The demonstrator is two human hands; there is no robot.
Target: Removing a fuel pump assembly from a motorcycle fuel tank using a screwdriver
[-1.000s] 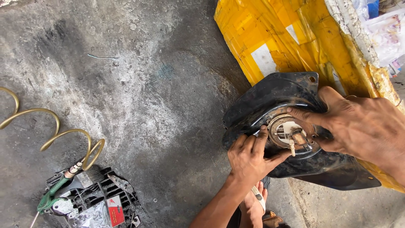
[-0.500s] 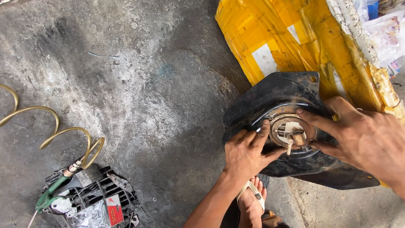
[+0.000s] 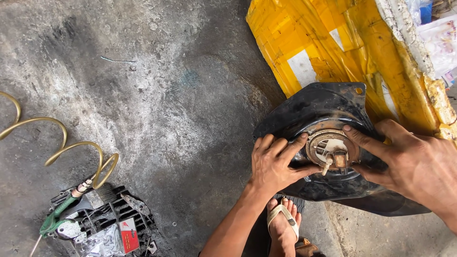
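Black tank (image 3: 328,107), dusty and rust-flecked, lies on the concrete floor (image 3: 181,123) under both hands, tilted against a bundle behind it; a round rusty fitting (image 3: 332,151) with a pale centre sits in the tank's upper face, between the two hands.

Head view: the left hand (image 3: 273,164) comes up from below on a bare forearm, palm down on the tank's near side, fingers spread flat and pointing toward the fitting, fingertips touching its left rim; it presses rather than grips, closed on nothing; the right hand (image 3: 414,164) enters from the right edge, back of the hand upward, fingers fanned open; its upper finger rests on the fitting's top rim, a lower finger lies along the rim below, so the hand brackets the fitting without clasping it.

Beyond the hands leans a large bundle (image 3: 333,47) wrapped in crinkled yellow tape, with two plain white rectangular labels on it, one just above the tank, one further up; right of the bundle runs a crumbling pale edge with printed wrappers behind it, too small to read.

Just below the left wrist a foot in a sandal (image 3: 284,223) stands on the floor; well to the left of the hands lies a coiled yellow hose (image 3: 71,147), and beneath it a black ribbed part (image 3: 107,223) bearing a small red label.
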